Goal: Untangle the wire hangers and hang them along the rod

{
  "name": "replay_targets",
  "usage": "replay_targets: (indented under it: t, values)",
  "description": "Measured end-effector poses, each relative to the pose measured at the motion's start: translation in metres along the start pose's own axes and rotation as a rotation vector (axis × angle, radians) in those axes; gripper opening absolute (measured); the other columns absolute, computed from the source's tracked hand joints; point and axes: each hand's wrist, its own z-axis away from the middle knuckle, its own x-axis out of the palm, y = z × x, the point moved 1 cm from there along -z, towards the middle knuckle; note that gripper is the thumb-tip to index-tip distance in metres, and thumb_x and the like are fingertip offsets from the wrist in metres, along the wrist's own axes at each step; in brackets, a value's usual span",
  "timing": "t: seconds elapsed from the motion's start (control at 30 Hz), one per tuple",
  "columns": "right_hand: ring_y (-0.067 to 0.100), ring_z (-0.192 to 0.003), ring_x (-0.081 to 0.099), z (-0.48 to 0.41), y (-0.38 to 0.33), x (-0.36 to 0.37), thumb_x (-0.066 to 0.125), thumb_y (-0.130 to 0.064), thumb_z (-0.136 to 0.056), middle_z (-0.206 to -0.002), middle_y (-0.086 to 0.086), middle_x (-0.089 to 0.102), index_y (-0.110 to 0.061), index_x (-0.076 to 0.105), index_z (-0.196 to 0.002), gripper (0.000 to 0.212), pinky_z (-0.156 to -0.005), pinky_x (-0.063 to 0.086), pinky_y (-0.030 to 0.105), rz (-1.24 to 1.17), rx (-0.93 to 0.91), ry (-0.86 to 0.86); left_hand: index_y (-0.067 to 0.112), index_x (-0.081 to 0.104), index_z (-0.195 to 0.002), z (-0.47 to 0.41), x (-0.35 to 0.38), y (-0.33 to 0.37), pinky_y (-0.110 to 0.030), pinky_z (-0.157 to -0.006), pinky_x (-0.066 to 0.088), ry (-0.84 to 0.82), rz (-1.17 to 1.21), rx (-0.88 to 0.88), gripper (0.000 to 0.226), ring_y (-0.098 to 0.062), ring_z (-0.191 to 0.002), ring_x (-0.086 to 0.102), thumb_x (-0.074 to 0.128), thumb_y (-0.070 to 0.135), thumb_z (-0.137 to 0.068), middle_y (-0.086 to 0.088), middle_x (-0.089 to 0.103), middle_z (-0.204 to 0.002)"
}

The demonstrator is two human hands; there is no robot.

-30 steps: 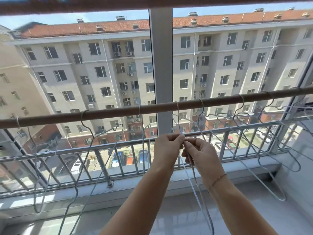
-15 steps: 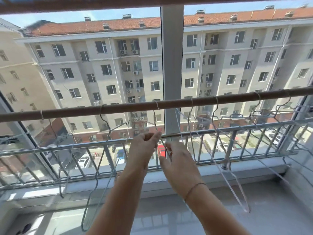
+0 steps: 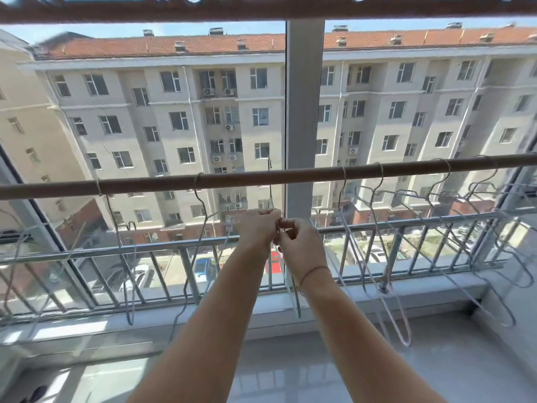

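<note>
A brown rod (image 3: 232, 180) runs across the window at chest height. Several thin wire hangers hang from it, one at the left (image 3: 197, 228) and a cluster at the right (image 3: 374, 245). My left hand (image 3: 257, 229) and my right hand (image 3: 302, 248) meet just below the rod's middle. Both pinch the neck of one wire hanger (image 3: 293, 292), whose hook (image 3: 269, 167) pokes up above the rod. Its body hangs down between my wrists, partly hidden by them.
A metal railing (image 3: 145, 248) stands behind the glass below the rod. A white window post (image 3: 303, 112) rises behind my hands. The sill (image 3: 436, 289) and a glossy floor (image 3: 290, 373) lie below. A second brown bar (image 3: 261, 10) crosses the top.
The view has shifted. My hands have come together and risen toward the rod with the hanger, whose hook now stands above the rod.
</note>
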Motion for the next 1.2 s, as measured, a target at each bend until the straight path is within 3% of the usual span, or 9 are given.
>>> replay_targets:
  t: [0.13,0.3,0.47,0.63,0.8,0.9,0.97,1.1,1.2]
  values:
    - [0.019,-0.082,0.063,0.012,0.037,0.001,0.054,-0.009,-0.085,-0.087,0.005,0.067,-0.012,0.064,-0.096,0.016,-0.078,0.053,0.031,0.053,0.039,-0.028,0.008,0.064,-0.062,0.01,-0.012,-0.049,-0.021,-0.048,0.04,-0.043,-0.006,-0.093,0.026,-0.014,-0.049,0.047,0.056,0.0,-0.086,-0.007,0.054,-0.055]
    - [0.017,-0.096,0.06,0.028,0.087,0.0,0.052,-0.01,-0.087,-0.103,0.005,0.066,-0.011,0.062,-0.109,0.024,-0.089,0.05,0.03,0.184,0.103,-0.098,0.013,0.066,-0.077,0.026,-0.034,-0.13,-0.017,-0.048,0.036,-0.151,-0.128,-0.178,0.025,-0.014,-0.057,0.046,0.048,0.001,-0.09,-0.004,0.058,-0.062]
    - [0.02,-0.116,0.05,0.037,0.121,0.008,0.053,-0.005,-0.084,-0.12,0.007,0.057,-0.011,0.057,-0.118,0.035,-0.1,0.037,0.027,0.411,0.064,-0.157,0.019,0.067,-0.084,0.034,-0.059,-0.16,-0.02,-0.06,0.04,-0.194,-0.358,-0.087,0.024,-0.012,-0.067,0.053,0.046,0.012,-0.094,0.001,0.06,-0.07]
    - [0.022,-0.127,0.039,0.044,0.134,0.013,0.052,-0.019,-0.088,-0.134,0.002,0.048,-0.017,0.052,-0.126,0.038,-0.106,0.031,0.035,0.692,0.002,-0.235,0.032,0.063,-0.076,0.035,-0.077,-0.166,-0.025,-0.068,0.042,-0.276,-0.473,0.032,0.03,-0.012,-0.073,0.055,0.047,0.013,-0.095,0.006,0.061,-0.074]
    - [0.024,-0.09,0.059,0.051,0.128,0.007,0.05,-0.024,-0.09,-0.093,0.003,0.068,-0.018,0.063,-0.092,0.014,-0.079,0.043,0.034,0.576,0.052,-0.311,0.015,0.071,-0.089,0.037,-0.083,-0.168,-0.028,-0.077,0.046,-0.178,-0.468,0.157,0.018,-0.014,-0.08,0.06,0.054,0.007,-0.09,0.0,0.066,-0.083]
    - [0.024,-0.074,0.061,0.06,0.125,0.0,0.053,-0.021,-0.089,-0.073,0.007,0.068,-0.016,0.059,-0.076,0.016,-0.07,0.046,0.033,0.453,0.097,-0.321,0.011,0.07,-0.094,0.045,-0.077,-0.169,-0.032,-0.089,0.043,0.123,-0.546,0.214,0.012,-0.018,-0.094,0.056,0.066,0.012,-0.083,-0.001,0.061,-0.093]
    - [0.02,-0.062,0.061,0.069,0.124,-0.002,0.053,-0.017,-0.088,-0.06,0.002,0.064,-0.016,0.058,-0.07,0.019,-0.068,0.049,0.034,0.35,0.125,-0.292,0.011,0.066,-0.095,0.058,-0.071,-0.167,-0.029,-0.086,0.041,0.291,-0.487,0.148,0.016,-0.018,-0.093,0.051,0.07,0.018,-0.081,-0.001,0.055,-0.095]
    - [0.01,-0.049,0.056,0.086,0.122,-0.005,0.053,-0.012,-0.088,-0.053,-0.001,0.059,-0.01,0.064,-0.079,0.015,-0.06,0.052,0.029,0.181,0.178,-0.281,0.008,0.067,-0.083,0.081,-0.046,-0.165,-0.022,-0.064,0.041,0.054,-0.104,-0.179,0.024,-0.012,-0.065,0.052,0.069,0.032,-0.082,0.005,0.06,-0.068]
    - [0.007,-0.05,0.055,0.094,0.117,-0.009,0.051,-0.011,-0.089,-0.055,-0.002,0.059,-0.01,0.065,-0.081,0.016,-0.06,0.05,0.027,0.096,0.148,-0.272,0.004,0.07,-0.079,0.094,-0.029,-0.153,-0.022,-0.063,0.049,-0.051,0.117,-0.226,0.019,-0.018,-0.065,0.051,0.068,0.022,-0.083,-0.005,0.062,-0.066]
